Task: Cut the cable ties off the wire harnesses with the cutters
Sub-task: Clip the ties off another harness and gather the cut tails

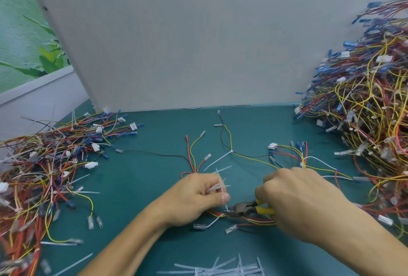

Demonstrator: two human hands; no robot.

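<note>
The left hand [198, 198] curls round the wire harness [217, 214] low on the green surface [154, 143]. Its thumb presses just beside the cable tie [226, 207], and several loose ties [218, 185] are pinched between its fingers. The right hand [293, 200] is clamped on the yellow handles of the cutters [244, 207], whose tips sit at that tie. For a clean cut, the person would do best to slip only one blade under the tie's band, keep the wires out of the bite, hold the thumb back from the tips and squeeze briefly. Another tie [231, 151], on wires lying farther back, looks uncut.
</note>
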